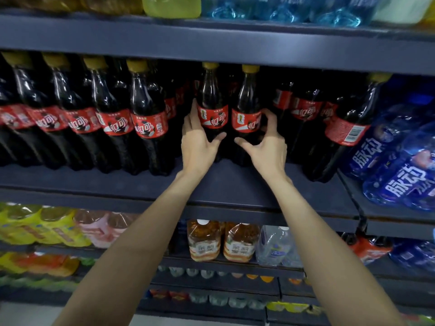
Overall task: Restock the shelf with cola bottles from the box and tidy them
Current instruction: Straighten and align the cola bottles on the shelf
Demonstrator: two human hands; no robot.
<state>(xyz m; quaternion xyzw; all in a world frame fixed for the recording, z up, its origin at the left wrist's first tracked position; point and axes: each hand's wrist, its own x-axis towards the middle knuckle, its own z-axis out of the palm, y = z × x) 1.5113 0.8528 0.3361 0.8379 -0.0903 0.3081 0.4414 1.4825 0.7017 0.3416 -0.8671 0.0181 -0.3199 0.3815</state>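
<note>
My left hand [196, 140] curls round the left cola bottle [211, 107], fingers up its far side and thumb across the front below the red label; my right hand [263, 142] wraps the right cola bottle [247, 109] the same way, fingers hooked round its right side, thumb pointing in toward the other thumb. The two bottles stand upright, just beside each other, set back from the front edge of the shelf [235, 184], with a bare strip of dark shelf board between them and that lip. To my left there is a dark gap, then a row of cola bottles [94, 114] with yellow caps standing close to the edge; further bottles show deeper in that gap. To my right, more cola bottles [303, 114] stand behind, and one bottle with its barcode facing out [346, 128] stands nearer the front. The caps sit just under the shelf above [211, 41], so headroom is tight. Blue-wrapped bottles [397, 165] fill the neighbouring bay on the right. Below, I see amber tea bottles [223, 241], a clear water bottle [275, 245] and yellow packs [42, 224]. I cannot see the box.
</note>
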